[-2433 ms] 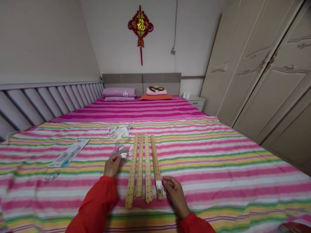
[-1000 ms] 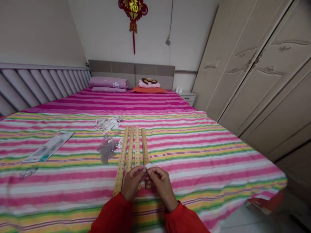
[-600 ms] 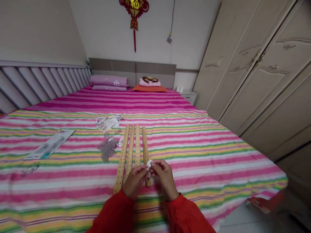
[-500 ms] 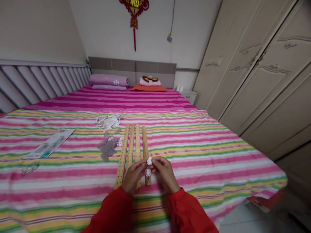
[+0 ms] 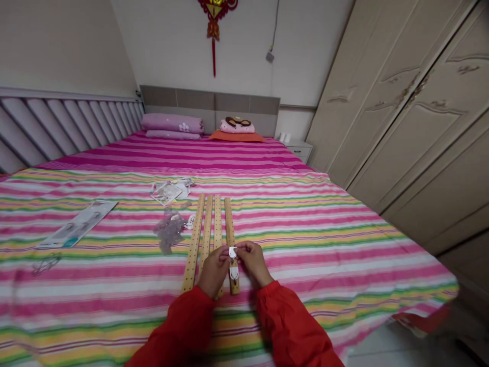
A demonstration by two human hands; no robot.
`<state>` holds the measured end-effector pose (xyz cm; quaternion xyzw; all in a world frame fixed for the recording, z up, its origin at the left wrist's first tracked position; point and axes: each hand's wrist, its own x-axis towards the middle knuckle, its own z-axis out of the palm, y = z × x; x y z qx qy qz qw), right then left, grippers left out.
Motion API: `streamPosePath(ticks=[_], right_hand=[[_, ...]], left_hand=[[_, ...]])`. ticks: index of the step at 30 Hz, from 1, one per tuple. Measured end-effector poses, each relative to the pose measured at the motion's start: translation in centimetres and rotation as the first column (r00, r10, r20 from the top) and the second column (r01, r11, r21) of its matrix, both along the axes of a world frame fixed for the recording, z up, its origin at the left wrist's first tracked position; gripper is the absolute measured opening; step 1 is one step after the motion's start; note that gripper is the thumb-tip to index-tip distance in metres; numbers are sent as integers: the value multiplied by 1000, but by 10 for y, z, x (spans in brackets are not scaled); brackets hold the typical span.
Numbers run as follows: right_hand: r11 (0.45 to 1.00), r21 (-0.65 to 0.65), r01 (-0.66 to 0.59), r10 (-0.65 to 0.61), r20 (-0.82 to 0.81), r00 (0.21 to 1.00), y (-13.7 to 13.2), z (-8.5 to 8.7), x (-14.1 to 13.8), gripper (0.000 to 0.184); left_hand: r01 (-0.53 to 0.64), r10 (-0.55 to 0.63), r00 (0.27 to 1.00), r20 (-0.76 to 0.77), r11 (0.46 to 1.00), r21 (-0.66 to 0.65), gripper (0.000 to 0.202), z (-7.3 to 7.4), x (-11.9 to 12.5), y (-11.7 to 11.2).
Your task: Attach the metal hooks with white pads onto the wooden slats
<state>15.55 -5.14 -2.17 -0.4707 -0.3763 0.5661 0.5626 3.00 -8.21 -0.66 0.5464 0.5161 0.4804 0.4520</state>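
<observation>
My left hand (image 5: pixel 212 270) and my right hand (image 5: pixel 253 262) meet over the rightmost perforated wooden strip (image 5: pixel 229 224). Between their closed fingertips is a small white hook (image 5: pixel 233 252) with a metal part hanging at its lower end. Just nearer to me, a second white hook (image 5: pixel 234 273) lies on the same strip. Whether the held hook touches the wood, I cannot tell. Side by side to the left lie more such strips (image 5: pixel 194 239), their near ends partly hidden by my left hand.
Left of the strips lie a crumpled greyish clear plastic piece (image 5: pixel 170 233) and some white hooks (image 5: pixel 190 221). Beyond sits a heap of opened packaging (image 5: pixel 171 191). Farther left are a packaging card (image 5: pixel 78 224) and a wire loop (image 5: pixel 46 262), all on the striped bedspread (image 5: pixel 324 244).
Both hands have shifted slightly, and the held white hook has come a little farther left, now squarer over the strip. The second hook on the strip is less covered by fingers.
</observation>
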Motion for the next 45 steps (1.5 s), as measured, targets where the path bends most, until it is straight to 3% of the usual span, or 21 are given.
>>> streamPosePath(ticks=[8,22,28,35,41,45], right_hand=[[999,10,32,-32,102,994,4,-6,-4,15],[999,-2,34,-33,97,995,4,-12,-1,15],[999,-3,47,-47,75,996,6,-17,-3,18],[999,7,47,-48,50,998,4,-20,-4,20],[995,62,72,-77,72,994,2,-24,-5,18],[990,77,119,-130,171,977,1,-28,-8,14]], left_hand=[[7,55,947,-316,981,193,31,-14,-1,2],[107,48,868,-494,954,281,36,-14,-1,-2],[166,47,802,-595,940,298,34,-12,1,-4],[245,45,667,-744,929,276,39,-13,2,-3],[191,192,464,-865,932,309,40,-9,5,-11],[212,200,415,-888,927,309,46,-9,6,-14]])
